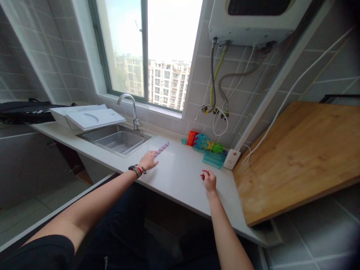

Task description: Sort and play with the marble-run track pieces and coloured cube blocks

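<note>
Purple strip (162, 149) right of sink (120, 141), at left hand's (149, 160) fingertips; left spread, right hand (208, 180) curled, farther right of sink.

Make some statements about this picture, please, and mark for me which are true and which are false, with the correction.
1. The left hand is at one end of the purple strip. True.
2. A watch is on the right wrist. False: it is on the left wrist.
3. In the picture, the red piece is to the left of the green piece. True.
4. The wooden board is to the left of the sink. False: it is to the right.
5. The faucet stands on the window side of the sink. True.
6. The right hand holds the purple strip. False: the strip is by the left hand.
</note>
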Tool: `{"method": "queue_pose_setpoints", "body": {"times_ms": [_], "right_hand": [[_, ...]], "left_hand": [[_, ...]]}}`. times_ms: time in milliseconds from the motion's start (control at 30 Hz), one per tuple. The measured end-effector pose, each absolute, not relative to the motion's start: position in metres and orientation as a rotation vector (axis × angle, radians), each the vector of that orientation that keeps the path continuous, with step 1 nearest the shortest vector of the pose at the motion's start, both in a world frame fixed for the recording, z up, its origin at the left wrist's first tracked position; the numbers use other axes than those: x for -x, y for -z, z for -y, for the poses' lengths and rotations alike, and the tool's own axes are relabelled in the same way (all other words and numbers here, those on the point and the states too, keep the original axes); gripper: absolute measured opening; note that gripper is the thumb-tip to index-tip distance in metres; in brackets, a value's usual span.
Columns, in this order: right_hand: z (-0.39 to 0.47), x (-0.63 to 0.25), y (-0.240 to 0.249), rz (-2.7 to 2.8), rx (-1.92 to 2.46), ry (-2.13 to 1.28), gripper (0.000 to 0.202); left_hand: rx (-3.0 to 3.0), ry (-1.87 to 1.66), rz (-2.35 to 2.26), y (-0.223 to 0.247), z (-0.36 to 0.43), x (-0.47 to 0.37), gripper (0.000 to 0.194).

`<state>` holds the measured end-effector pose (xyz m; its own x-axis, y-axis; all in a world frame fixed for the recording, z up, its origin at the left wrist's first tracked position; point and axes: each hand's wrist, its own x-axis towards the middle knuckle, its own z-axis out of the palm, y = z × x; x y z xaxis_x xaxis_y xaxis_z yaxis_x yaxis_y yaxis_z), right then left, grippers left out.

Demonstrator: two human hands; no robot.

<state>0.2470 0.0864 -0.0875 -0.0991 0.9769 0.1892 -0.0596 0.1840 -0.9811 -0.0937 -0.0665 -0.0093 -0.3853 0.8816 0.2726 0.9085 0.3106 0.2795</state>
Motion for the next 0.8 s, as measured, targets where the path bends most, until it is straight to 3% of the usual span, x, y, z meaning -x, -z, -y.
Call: {"method": "queue_pose_setpoints", "body": {"times_ms": [400, 800], "right_hand": [[-0.088, -0.251, 0.086, 1.268, 0.979, -1.223, 0.026], [-0.088, -0.258, 0.084, 1.183, 1.006, -1.202, 0.025]], "left_hand": [[1.551, 0.363, 2.614, 0.031, 0.067, 0.083, 0.043], [1.585, 0.366, 2.678, 0.025, 0.069, 0.086, 0.048]]}}
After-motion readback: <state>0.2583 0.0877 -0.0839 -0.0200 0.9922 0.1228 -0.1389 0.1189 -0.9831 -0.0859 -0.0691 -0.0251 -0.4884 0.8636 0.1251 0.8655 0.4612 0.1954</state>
